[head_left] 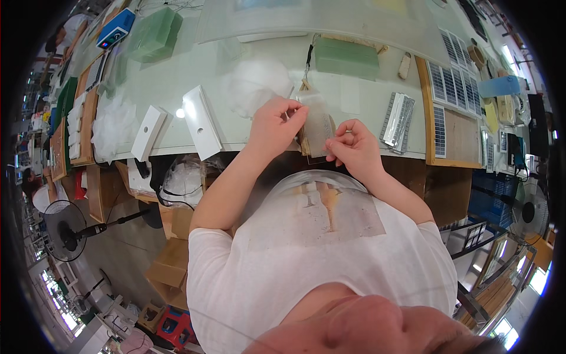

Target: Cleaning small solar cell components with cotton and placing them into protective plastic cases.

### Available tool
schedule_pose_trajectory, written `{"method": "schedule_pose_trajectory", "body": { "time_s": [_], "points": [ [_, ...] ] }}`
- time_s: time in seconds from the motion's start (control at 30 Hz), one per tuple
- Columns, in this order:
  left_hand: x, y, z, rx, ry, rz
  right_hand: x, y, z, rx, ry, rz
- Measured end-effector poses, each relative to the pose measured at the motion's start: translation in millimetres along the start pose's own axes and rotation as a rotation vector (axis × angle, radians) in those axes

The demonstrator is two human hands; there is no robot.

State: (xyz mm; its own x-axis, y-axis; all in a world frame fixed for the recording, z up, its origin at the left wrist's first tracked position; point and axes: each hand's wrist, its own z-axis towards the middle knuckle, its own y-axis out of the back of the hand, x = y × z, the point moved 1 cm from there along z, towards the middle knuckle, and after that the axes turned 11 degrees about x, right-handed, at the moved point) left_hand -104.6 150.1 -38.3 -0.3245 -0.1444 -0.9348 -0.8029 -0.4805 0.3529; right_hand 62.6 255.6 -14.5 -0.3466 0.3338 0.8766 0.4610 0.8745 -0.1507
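My left hand (276, 125) pinches the upper left edge of a small clear plastic-wrapped rectangular piece (317, 124) at the near edge of the white table (177, 76). My right hand (352, 147) has its fingers curled at the piece's lower right corner, touching it. Under the piece lies a thin wooden block (305, 147) with a dark edge. Both forearms come up from my white shirt below.
Two white brackets with holes (201, 121) (148, 132) lie left. Crumpled clear bags (257, 84), green foam blocks (346, 57) (154, 35), a silver stack (398, 120), small solar panels (451, 82) on a wooden tray. A blue device (115, 28) far left. Floor fan (65, 231) below left.
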Motion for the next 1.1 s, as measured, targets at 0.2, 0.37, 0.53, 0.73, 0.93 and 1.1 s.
{"method": "schedule_pose_trajectory", "body": {
  "time_s": [0.2, 0.37, 0.53, 0.73, 0.93, 1.1],
  "points": [
    [4, -3, -3, 0.083, 0.250, 0.128, -17, 5, 7, 0.011, 0.039, -0.214],
    [4, -4, -3, 0.071, 0.208, 0.158, -23, 4, 7, 0.034, 0.081, -0.213],
    [3, -2, -5, 0.075, 0.207, 0.180, -23, 3, 6, 0.045, 0.076, -0.218],
    [3, -1, -7, 0.083, 0.214, 0.177, -27, 3, 9, 0.057, 0.092, -0.239],
    [2, -2, -7, 0.111, 0.248, 0.167, -26, 3, 8, 0.047, 0.100, -0.255],
    [3, -7, -8, -0.029, 0.129, 0.241, -24, 8, 6, 0.027, 0.124, -0.324]
  ]
}}
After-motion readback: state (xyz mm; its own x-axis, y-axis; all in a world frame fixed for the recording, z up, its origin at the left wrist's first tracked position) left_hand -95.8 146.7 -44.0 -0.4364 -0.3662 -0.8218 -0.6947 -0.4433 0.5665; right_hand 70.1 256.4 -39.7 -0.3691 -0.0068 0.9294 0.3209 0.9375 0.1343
